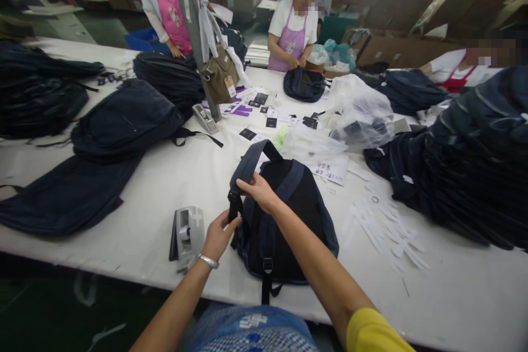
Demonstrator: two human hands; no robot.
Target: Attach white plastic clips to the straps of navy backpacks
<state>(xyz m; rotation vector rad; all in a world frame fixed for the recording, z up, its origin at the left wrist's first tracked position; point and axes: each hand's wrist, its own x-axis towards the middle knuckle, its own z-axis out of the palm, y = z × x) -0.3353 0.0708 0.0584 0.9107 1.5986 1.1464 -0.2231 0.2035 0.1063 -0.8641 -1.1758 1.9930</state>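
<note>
At the near edge of the white table [136, 242], the backpack [289, 220] lies back panel up, probably so its straps stay reachable. The right hand [258, 190] pinches the shoulder strap [247, 162] at the pack's 11 o'clock corner, and the left hand [218, 235] closes on the strap's lower end (neither hand is open), holding it taut between 2 grips. A tape dispenser [187, 234] sits at 9 o'clock and paper slips [388, 225] at 3, while stacked bags [474, 165] crowd 2 o'clock.

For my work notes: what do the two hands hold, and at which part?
Both grip the dark backpack by one shoulder strap: right hand higher, left hand lower.
</note>
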